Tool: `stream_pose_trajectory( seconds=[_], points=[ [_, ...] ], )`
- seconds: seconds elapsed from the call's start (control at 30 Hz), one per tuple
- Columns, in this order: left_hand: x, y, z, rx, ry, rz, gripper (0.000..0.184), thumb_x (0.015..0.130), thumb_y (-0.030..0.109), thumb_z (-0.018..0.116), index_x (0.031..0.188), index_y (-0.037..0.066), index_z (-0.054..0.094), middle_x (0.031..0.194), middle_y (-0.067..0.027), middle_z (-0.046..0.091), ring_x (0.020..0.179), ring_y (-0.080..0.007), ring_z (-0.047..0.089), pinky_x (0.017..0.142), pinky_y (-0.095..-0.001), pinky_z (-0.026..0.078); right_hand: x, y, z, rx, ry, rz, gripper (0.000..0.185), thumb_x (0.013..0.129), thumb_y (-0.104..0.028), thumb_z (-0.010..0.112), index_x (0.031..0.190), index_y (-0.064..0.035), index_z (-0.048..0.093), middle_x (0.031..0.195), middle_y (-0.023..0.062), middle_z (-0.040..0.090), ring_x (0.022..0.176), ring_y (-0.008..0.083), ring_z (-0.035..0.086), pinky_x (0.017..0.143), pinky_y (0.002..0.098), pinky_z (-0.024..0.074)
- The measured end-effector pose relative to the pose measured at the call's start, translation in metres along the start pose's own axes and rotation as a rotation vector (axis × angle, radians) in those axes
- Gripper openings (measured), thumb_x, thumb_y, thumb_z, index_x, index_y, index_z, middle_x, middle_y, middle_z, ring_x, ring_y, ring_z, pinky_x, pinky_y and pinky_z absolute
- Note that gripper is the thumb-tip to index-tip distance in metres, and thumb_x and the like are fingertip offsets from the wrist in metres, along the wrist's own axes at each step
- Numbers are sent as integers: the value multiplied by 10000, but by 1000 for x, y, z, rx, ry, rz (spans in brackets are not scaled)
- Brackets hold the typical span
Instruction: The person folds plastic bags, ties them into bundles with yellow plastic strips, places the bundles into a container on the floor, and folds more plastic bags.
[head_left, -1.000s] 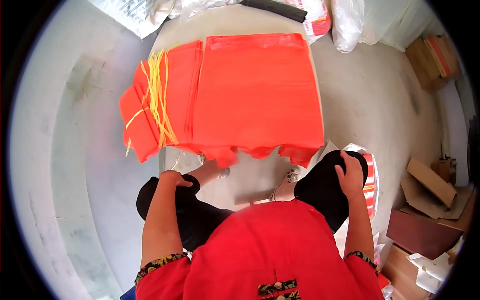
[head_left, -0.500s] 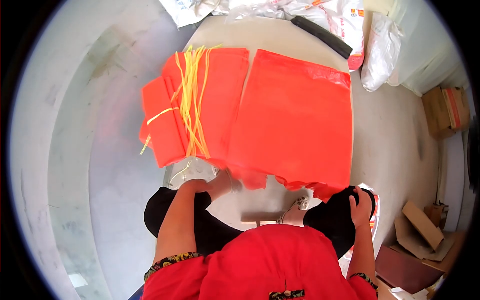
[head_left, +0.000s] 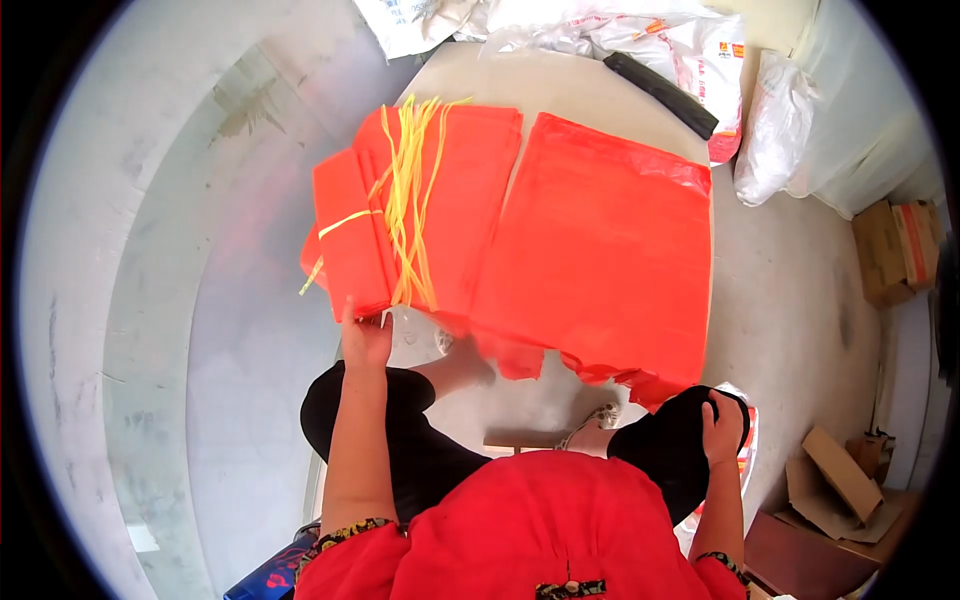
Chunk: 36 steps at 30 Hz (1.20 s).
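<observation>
While the right hand [head_left: 722,430] sits relaxed on the knee [head_left: 678,435], thumb and fingers apart, head cam's got the left arm [head_left: 358,445] stretched forward, left hand [head_left: 367,340] at the near edge of the tied red bundle [head_left: 355,258], left side of the surface [head_left: 490,80], beside yellow strips [head_left: 404,190]. Can't tell if it's gripping.

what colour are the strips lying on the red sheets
Yellow; the strips show best in the head view.
</observation>
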<state>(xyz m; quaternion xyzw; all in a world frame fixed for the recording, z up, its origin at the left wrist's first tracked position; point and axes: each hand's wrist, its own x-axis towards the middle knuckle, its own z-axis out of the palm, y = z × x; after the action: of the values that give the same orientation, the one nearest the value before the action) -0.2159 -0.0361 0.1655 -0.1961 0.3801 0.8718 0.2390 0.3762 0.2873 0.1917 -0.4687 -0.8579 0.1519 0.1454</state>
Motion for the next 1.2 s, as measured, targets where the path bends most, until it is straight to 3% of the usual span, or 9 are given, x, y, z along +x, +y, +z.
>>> stream_pose_trajectory(
  seconds=[0.07,0.17,0.37,0.47,0.67,0.8,1.0,1.2],
  points=[
    [-8,4,12,111,129,62,544,996,417,689,1411,114,512,1387,-36,555,1285,-222,512,1145,-464,338,-4,3,0,13,15,-12,291,953,-190,685,1191,-24,703,1180,151,720,1148,366,640,1034,467,482],
    [5,11,5,115,82,25,533,1011,418,684,1410,104,519,1349,-58,575,1237,-216,544,1089,-430,411,-8,1,-5,27,29,-10,263,948,-181,691,1160,-26,707,1169,151,721,1140,369,641,1029,469,485],
    [2,24,17,41,116,-17,454,1023,357,695,1354,81,554,1238,-80,633,1057,-202,617,880,-319,527,-13,4,-4,28,49,-8,227,935,-174,705,1112,-32,713,1143,146,727,1118,368,644,1014,469,490],
    [-5,32,25,49,68,1,373,998,366,726,1215,78,631,1102,-41,680,1005,-193,636,866,-332,536,-15,6,-3,34,59,-6,216,930,-175,709,1092,-32,715,1126,142,730,1107,367,645,1007,468,491],
    [-15,57,49,50,136,28,338,958,406,754,1076,99,679,1005,-22,715,861,-175,664,836,-330,582,-17,4,-7,29,46,7,220,937,-180,702,1097,-30,724,1145,143,731,1114,359,655,1008,451,501],
    [2,71,50,98,159,28,265,970,330,740,1029,79,679,917,-52,743,733,-190,701,757,-325,630,-18,5,-5,30,60,6,211,927,-187,714,1072,-34,723,1129,139,734,1111,360,651,1010,460,495],
    [20,97,80,-75,-6,72,186,990,264,736,990,86,680,887,-59,715,754,-196,688,707,-340,618,-14,5,-2,31,67,-41,214,915,-193,725,1059,-34,722,1121,139,737,1100,363,655,1014,470,493],
    [-63,76,126,-36,-131,142,136,1041,222,662,1087,95,647,923,-72,733,774,-192,702,733,-337,616,-12,0,-3,75,82,-76,228,911,-176,728,1082,-25,722,1120,151,736,1084,362,665,981,455,512]
  ],
)
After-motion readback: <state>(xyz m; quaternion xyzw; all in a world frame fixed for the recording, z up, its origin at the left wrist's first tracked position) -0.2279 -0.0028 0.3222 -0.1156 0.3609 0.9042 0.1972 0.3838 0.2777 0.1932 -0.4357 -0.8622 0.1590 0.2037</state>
